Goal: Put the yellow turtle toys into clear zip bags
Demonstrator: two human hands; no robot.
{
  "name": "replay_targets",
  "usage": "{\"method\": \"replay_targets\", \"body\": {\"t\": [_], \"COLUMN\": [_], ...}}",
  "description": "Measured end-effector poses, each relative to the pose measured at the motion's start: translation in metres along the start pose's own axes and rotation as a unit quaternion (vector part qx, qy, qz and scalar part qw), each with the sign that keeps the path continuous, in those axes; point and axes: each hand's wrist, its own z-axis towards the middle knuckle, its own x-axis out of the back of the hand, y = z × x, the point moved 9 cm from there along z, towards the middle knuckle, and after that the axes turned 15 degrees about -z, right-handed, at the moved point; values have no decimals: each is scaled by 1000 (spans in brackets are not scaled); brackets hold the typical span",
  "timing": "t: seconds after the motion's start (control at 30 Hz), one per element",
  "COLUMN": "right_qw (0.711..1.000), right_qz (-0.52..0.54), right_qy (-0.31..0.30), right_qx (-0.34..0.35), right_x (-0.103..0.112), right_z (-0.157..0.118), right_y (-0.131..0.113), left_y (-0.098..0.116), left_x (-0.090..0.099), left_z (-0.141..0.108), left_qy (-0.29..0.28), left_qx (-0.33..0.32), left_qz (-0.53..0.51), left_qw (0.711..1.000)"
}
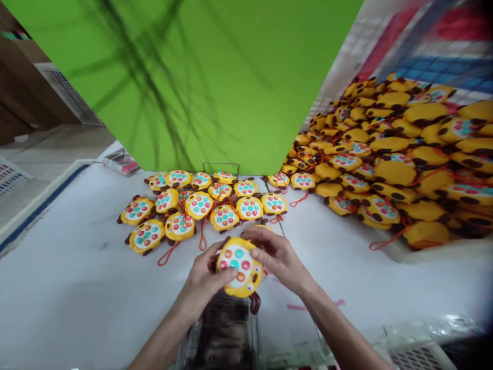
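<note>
Holds a yellow toy (235, 251) over the near part of the counter (88, 303), buttons (245, 265) turned upward. Grasps its left edge with the grip of the left hand (208, 270), thumb laid across the buttons; grasps its upper right edge with the grip of the right hand (279, 254). Faces a cluster of similar toys (181, 223) lying just beyond, below a green board (239, 103). Has a large heap (400, 174) of more such toys to the right.
</note>
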Motion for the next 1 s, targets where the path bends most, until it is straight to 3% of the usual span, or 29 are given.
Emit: {"method": "replay_targets", "body": {"t": [0.07, 0.13, 0.2, 0.27, 0.47, 0.67, 0.9, 1.0], "right_qw": [999, 997, 996, 996, 993, 999, 994, 994], "right_qz": [11, -8, -33, -52, -81, -31, 105, 104], "right_qy": [44, 65, 52, 35, 48, 20, -20, -45], "right_qx": [-10, -38, -60, -69, -70, -28, 29, 7], "right_x": [6, 8, 3, -4, -18, -48, -71, -76], "right_z": [0, -6, -14, -22, -35, -40, -43, -47], "right_y": [2, 11, 22, 29, 25, 4, -6, 3], "left_y": [-13, -26, -32, -34, -45, -38, -40, -39], "left_x": [8, 12, 14, 18, 13, -6, -11, -7], "left_z": [1, -1, -6, -10, -21, -36, -47, -47], "left_qy": [24, 26, 4, -16, -82, -223, -268, -237], "left_qx": [75, 142, 171, 167, 150, 137, 153, 146], "left_qz": [-178, -320, -400, -440, -484, -494, -459, -447], "left_qw": [981, 937, 901, 882, 858, 829, 833, 850]}}
